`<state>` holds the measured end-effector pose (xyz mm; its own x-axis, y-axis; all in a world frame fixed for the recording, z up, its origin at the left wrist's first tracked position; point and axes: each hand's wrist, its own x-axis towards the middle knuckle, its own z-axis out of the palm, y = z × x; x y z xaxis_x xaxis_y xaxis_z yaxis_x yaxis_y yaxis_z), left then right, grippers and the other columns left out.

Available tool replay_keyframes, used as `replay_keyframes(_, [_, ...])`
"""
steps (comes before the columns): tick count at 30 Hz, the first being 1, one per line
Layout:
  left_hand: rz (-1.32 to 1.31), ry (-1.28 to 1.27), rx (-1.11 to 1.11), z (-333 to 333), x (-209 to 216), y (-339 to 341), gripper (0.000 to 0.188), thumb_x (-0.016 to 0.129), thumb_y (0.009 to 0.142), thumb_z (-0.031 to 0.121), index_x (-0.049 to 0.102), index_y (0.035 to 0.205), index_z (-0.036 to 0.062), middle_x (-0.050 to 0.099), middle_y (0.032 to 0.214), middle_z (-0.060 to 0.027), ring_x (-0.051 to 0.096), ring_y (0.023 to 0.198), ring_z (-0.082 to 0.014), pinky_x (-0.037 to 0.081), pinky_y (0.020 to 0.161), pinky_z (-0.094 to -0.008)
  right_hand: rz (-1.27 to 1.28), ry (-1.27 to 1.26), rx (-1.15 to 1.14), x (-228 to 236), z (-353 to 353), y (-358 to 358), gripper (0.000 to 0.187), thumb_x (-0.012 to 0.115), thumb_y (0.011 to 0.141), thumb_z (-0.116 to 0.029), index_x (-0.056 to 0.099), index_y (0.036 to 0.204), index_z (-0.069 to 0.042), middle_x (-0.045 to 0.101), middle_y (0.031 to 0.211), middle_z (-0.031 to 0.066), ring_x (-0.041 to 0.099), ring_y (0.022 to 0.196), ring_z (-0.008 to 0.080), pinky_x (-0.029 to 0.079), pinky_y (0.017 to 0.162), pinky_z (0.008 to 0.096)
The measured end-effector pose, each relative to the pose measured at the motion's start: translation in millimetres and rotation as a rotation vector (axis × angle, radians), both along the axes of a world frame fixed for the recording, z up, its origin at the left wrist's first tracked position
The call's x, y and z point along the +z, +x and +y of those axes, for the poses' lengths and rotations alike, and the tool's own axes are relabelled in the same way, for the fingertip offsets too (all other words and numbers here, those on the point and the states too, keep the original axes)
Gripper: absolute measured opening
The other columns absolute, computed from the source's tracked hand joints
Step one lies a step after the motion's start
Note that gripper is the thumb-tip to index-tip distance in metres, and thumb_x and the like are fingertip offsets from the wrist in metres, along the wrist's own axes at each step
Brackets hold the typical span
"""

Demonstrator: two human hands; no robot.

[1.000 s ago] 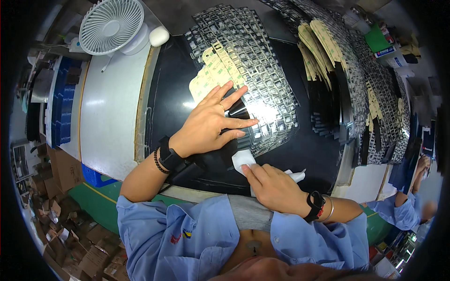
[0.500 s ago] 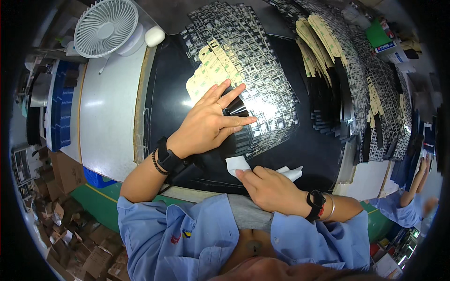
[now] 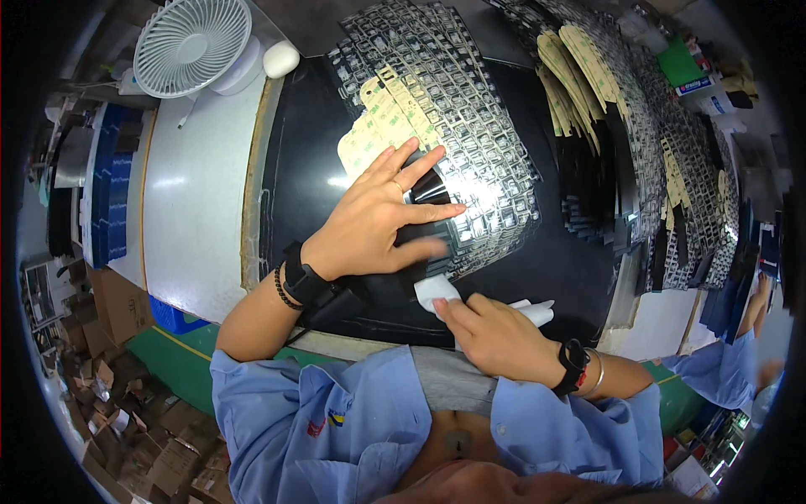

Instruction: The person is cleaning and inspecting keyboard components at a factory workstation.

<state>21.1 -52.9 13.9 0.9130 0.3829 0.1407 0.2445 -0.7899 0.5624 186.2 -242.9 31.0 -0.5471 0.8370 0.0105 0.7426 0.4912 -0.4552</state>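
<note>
Part of the patterned stack [image 3: 497,160] is covered by the left grip [image 3: 367,220], whose thumb [image 3: 422,250] is blurred. Below the stack, a white cloth [image 3: 434,291] is partly hidden by the right grip [image 3: 501,343]. Left of the stack, the fan [image 3: 192,46] is clipped by the upper edge; far right of the stack, a co-worker's head [image 3: 768,372] is blurred.

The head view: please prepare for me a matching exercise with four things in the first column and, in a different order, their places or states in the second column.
Things:
1. white cloth
2. left hand
3. fan
4. blue crate

Places or states:
A. at the far end of the white table
B. held in the right hand
C. low at the left, beside the green floor
D. spread over the overlapping dark lattice strips

Right pairs: 1-B; 2-D; 3-A; 4-C
</note>
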Motion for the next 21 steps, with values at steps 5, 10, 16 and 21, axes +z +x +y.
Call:
replay_keyframes(5, [-0.013, -0.031, 0.002, 0.0, -0.1, -1.1, 0.058, 0.084, 0.064, 0.028, 0.069, 0.12, 0.0308, 0.034, 0.153, -0.0157, 0.028, 0.139, -0.0457, 0.026, 0.113, -0.053, 0.021, 0.092, -0.012, 2.1, -2.4, 0.9, 0.044, 0.055, 0.083, -0.011, 0.057, 0.122, 0.009, 0.055, 0.099, 0.0087, 0.053, 0.08, 0.0195, 0.051, 0.071, 0.0272])
replay_keyframes(10, [-0.016, -0.017, 0.0, -0.8, -0.9, -0.9, 0.056, 0.082, 0.066, 0.025, 0.069, 0.12, 0.0307, 0.034, 0.153, -0.0149, 0.028, 0.139, -0.0452, 0.026, 0.113, -0.0527, 0.027, 0.03, 0.061, 2.4, -6.1, 3.4, 0.044, 0.058, 0.08, -0.011, 0.058, 0.121, 0.007, 0.057, 0.103, 0.0094, 0.054, 0.082, 0.0196, 0.051, 0.07, 0.027])
replay_keyframes(16, [0.005, 0.001, -0.001, -0.6, -4.2, -3.5, 0.054, 0.081, 0.068, 0.023, 0.069, 0.12, 0.0304, 0.034, 0.153, -0.015, 0.029, 0.139, -0.0454, 0.026, 0.114, -0.0518, 0.071, 0.226, -0.154, 6.0, 34.3, 5.9, 0.041, 0.06, 0.078, -0.007, 0.058, 0.115, 0.009, 0.054, 0.095, 0.01, 0.053, 0.08, 0.021, 0.05, 0.067, 0.029])
replay_keyframes(21, [-0.048, -0.006, 0.007, -2.4, -1.6, -0.5, 0.049, 0.078, 0.072, 0.017, 0.069, 0.12, 0.0266, 0.035, 0.152, -0.0165, 0.03, 0.137, -0.0472, 0.027, 0.113, -0.0518, 0.022, 0.104, -0.072, -2.9, 16.7, -8.3, 0.037, 0.06, 0.08, -0.007, 0.059, 0.111, 0.014, 0.054, 0.093, 0.0097, 0.052, 0.079, 0.0196, 0.05, 0.067, 0.0279])
